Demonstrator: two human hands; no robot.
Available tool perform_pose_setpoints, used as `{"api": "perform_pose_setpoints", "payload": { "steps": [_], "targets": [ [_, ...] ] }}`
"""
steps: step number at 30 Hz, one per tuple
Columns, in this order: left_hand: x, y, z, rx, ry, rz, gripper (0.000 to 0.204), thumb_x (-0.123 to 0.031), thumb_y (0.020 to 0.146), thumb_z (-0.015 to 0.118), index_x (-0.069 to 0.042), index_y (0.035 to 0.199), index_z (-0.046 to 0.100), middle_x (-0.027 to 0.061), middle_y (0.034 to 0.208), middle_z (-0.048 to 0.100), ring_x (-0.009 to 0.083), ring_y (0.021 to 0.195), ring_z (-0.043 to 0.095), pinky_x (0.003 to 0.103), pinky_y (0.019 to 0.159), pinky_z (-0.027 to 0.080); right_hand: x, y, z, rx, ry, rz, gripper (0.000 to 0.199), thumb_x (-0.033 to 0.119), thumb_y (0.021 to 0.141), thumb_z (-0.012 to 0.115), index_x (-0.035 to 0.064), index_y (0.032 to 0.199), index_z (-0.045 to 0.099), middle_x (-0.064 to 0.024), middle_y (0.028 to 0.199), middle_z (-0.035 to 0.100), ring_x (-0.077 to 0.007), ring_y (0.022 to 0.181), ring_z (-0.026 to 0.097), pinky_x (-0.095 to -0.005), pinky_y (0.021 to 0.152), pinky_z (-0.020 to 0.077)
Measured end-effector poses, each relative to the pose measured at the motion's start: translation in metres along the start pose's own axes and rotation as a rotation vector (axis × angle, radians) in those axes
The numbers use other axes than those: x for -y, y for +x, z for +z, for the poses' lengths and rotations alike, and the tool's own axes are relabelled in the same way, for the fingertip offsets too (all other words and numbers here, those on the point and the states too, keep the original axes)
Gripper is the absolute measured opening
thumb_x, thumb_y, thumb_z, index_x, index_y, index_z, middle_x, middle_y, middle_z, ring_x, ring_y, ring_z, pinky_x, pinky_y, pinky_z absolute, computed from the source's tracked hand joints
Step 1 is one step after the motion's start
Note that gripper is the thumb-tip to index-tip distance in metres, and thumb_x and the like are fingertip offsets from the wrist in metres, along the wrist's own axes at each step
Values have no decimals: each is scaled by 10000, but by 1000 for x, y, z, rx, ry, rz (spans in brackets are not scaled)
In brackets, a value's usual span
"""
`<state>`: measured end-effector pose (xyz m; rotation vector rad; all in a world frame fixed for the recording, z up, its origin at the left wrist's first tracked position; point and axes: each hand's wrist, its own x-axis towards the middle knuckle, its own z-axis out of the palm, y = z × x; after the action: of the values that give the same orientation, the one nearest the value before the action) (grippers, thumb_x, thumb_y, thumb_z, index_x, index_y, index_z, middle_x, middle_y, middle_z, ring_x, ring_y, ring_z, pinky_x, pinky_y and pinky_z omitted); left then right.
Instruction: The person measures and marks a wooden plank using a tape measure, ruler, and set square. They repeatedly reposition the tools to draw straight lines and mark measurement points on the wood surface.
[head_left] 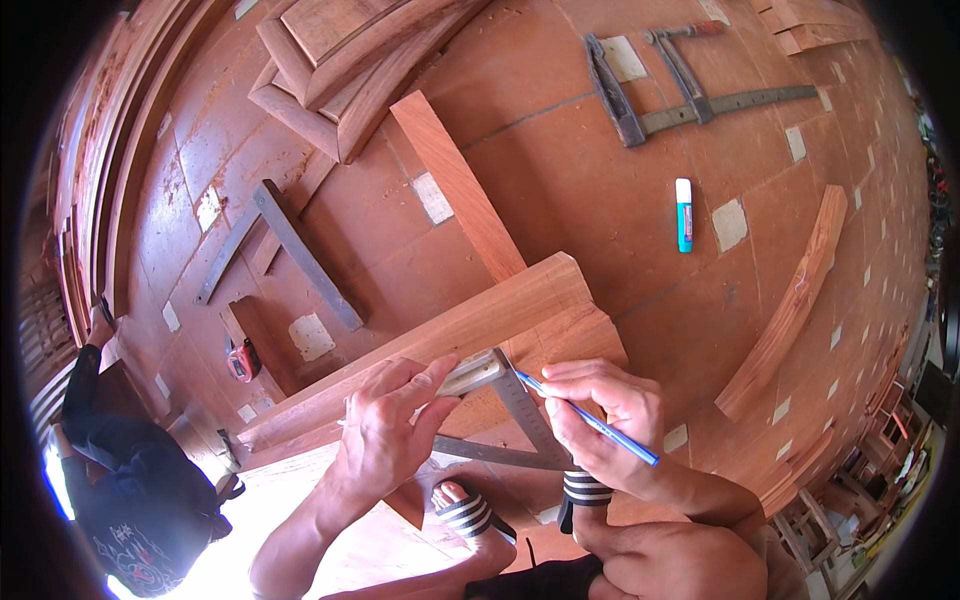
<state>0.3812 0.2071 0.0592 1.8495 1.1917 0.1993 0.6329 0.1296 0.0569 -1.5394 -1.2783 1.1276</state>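
Note:
A thick reddish wooden beam (430,340) lies slantwise in front of me, its shaped end toward the right. My left hand (385,430) is closed on the pale stock of a metal square (525,410), which rests against the wood near that end. The square's blade has markings and points down toward my feet, with another bar crossing below it. In my right hand (610,415) is a blue pen (628,450), gripped between the fingers. Its tip touches or nearly touches the wood beside the blade's upper end; I cannot tell which.
On the tiled floor lie a bar clamp (690,105), a turquoise glue stick (685,215), a curved wooden strip (785,310), a bevel-like metal tool (300,250), a red tape measure (242,361) and panelled frames (340,115). A person in dark clothing (140,490) bends at the left.

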Motion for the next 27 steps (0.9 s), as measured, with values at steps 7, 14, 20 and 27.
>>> {"api": "perform_pose_setpoints", "payload": {
  "steps": [7,14,20,27],
  "targets": [
    [-2,1,-1,6,7,0,462,-30,850,862,-17,1302,765,174,934,721,338,790,712,431,701,576,-2,-1,0,-16,40,38,169,-50,876,797,-44,1043,776,-191,1033,804,-297,1023,800,-372,916,625],
    [-3,2,-2,1,-5,12,461,-11,848,848,-8,1300,757,194,953,724,375,803,715,438,723,577,1,1,-2,18,48,55,134,-58,935,754,-70,1069,759,-217,1120,783,-233,1010,779,-309,886,614],
    [-5,-2,-1,-6,-4,-24,435,-10,859,839,8,1287,760,208,985,736,403,836,729,439,749,579,-1,2,1,13,-50,-108,183,-74,886,792,-54,1067,779,-192,1053,800,-275,993,794,-345,886,619],
    [7,-3,5,-44,47,42,413,-77,884,841,76,1257,751,237,899,691,344,686,670,416,656,524,7,-21,-10,55,-165,-105,159,4,889,797,-53,1037,786,-213,976,789,-305,948,803,-354,812,611]
  ]
}}
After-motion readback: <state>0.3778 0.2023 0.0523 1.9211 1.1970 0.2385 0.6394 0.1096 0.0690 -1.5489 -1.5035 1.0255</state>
